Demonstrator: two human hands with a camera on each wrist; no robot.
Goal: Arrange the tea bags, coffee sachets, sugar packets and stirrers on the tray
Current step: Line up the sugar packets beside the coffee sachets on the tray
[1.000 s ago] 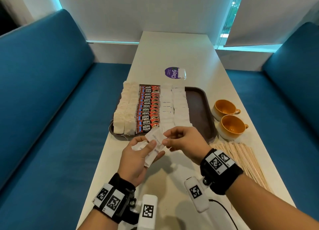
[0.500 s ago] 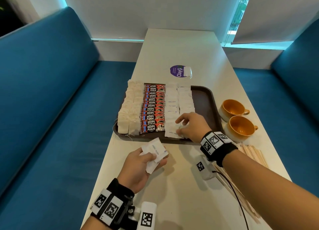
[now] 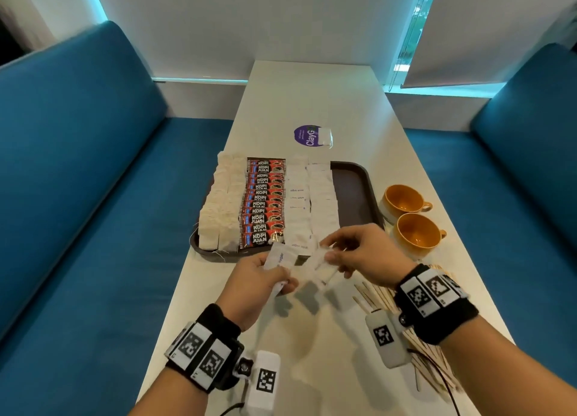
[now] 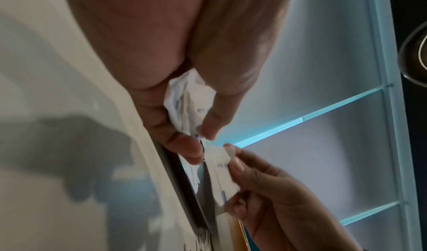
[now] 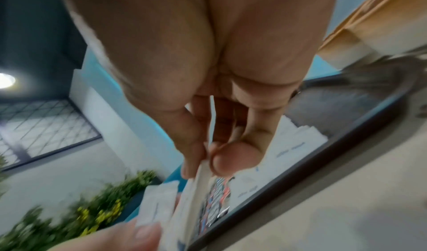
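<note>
Left hand [image 3: 256, 279] fingers curled round crumpled white paper sugar packets [image 3: 278, 258]; right hand [image 3: 367, 254] pinching one flat packet [image 3: 318, 263], blurred. Both above near edge of dark rectangular tray [image 3: 352, 194]. Thin wooden stirrers [image 3: 379, 295] near right.

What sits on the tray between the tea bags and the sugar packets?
In the head view, one column of red Kopi Juan coffee sachets lies on the tray, between the tea bags and the sugar packets.

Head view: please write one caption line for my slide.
Left hand holds sugar packets; right hand pinches one packet above the tray.
</note>
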